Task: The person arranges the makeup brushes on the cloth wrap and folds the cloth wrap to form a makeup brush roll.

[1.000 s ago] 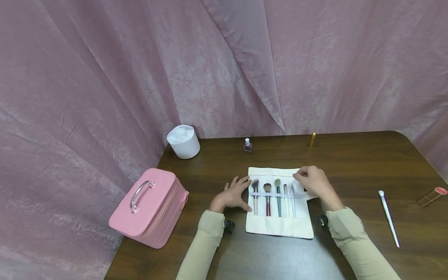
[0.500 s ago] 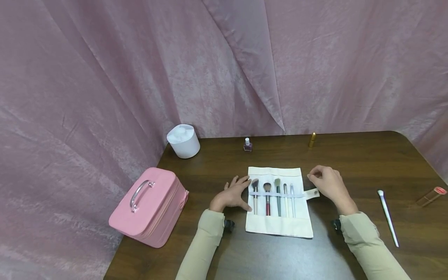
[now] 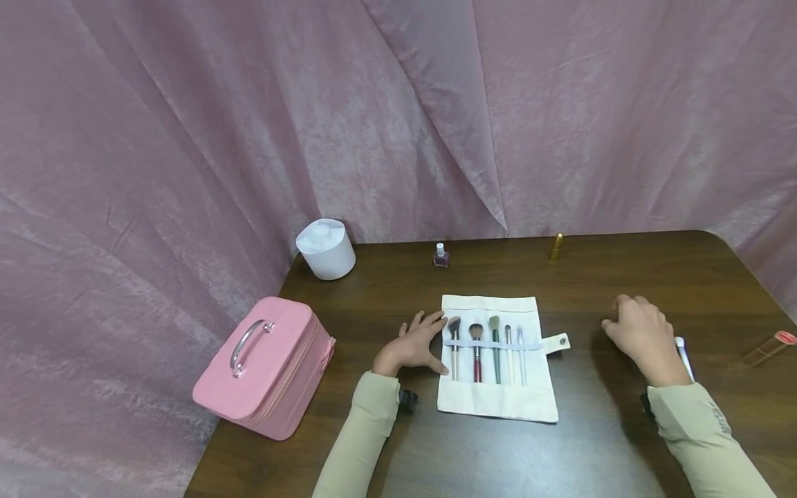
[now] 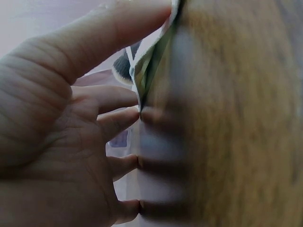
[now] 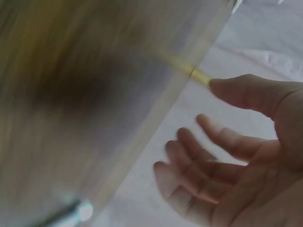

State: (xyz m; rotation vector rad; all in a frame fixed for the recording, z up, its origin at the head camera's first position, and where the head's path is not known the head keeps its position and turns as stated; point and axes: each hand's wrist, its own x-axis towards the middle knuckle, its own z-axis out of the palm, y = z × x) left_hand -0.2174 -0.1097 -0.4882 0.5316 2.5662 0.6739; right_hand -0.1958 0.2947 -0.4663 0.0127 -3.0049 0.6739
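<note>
A white cloth brush roll (image 3: 498, 401) lies spread on the wooden table, several makeup brushes (image 3: 477, 353) under its elastic band. Its snap strap (image 3: 556, 343) sticks out to the right. With fingers spread, my left hand (image 3: 412, 348) rests at the roll's left edge; in the left wrist view thumb and fingertips touch that edge (image 4: 154, 52). Over the table right of the strap is my right hand (image 3: 641, 335), fingers loosely bent and holding nothing. A white-handled makeup brush (image 3: 683, 358) lies partly hidden behind the right wrist; its tip (image 5: 84, 211) shows in the right wrist view.
A pink cosmetic case (image 3: 261, 366) stands at the left, a white roll-like container (image 3: 330, 256) behind it. Along the back are a nail polish bottle (image 3: 441, 259) and a gold tube (image 3: 556, 247). A red-topped tube (image 3: 768, 349) lies far right, and a pink curtain (image 3: 398, 124) hangs behind.
My right hand has left the roll's upper right corner and moved right, towards the loose brush, leaving the snap strap uncovered. The left hand has stayed in place.
</note>
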